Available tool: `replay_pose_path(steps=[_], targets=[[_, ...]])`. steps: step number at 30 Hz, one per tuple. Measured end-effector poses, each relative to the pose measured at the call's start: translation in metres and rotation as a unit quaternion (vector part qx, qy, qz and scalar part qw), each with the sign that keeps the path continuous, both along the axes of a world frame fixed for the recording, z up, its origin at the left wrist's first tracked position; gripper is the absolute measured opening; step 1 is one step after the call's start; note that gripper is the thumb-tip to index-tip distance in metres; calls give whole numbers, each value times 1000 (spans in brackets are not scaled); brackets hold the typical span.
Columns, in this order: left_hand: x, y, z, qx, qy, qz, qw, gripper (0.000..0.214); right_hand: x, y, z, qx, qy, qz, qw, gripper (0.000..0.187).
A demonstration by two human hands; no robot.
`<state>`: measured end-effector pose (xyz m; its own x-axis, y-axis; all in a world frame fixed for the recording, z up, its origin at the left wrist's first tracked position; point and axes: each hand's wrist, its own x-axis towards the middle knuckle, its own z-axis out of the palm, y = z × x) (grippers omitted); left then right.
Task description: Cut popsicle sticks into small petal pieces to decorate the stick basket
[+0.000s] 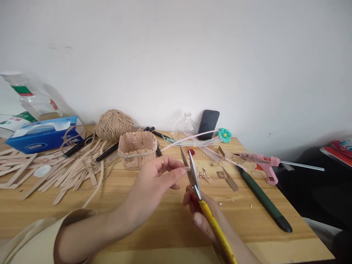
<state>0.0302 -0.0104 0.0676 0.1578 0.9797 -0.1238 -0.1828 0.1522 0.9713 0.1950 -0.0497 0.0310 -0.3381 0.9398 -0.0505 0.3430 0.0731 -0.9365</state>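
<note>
My right hand [205, 220] is closed on a pair of scissors [217, 229] with a yellow handle and metal blades, pointing away from me with the blades apart. Just left of the blades, my left hand [154, 179], wearing a ring, pinches a small thin piece at its fingertips. Its end reaches the blades; I cannot tell what it is. Behind my left hand stands a small basket made of wooden sticks [137, 148], with a glittery band around it. A red bead-like piece [191, 151] lies beyond the blade tips.
Wooden craft sticks [74, 168] are heaped at left, below a twine ball [114, 124] and blue tissue box [45, 135]. A pink glue gun [264, 165] and dark green tool [265, 200] lie right. A phone [209, 124] leans against the wall; wood scraps [206, 175] litter the table.
</note>
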Motion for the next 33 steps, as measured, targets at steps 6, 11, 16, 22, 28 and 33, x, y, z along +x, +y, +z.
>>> replay_pose_path(steps=[6,11,16,22,28,33], targets=[[2,-5,-1,11,-3,23,1000,9,-2,2,-13,9,22,22,999,51],[2,-6,-2,11,-2,35,999,12,-3,5,-22,15,44,23,999,47],[4,-9,-2,7,-5,36,999,12,-4,-1,-16,19,51,11,998,44],[4,-9,-4,23,3,46,999,11,-7,1,-19,18,50,0,999,45],[3,-10,-4,22,-2,49,999,9,-6,5,-16,27,19,8,999,48],[3,-11,-3,20,-16,42,999,7,-5,3,-13,30,16,1,999,47]])
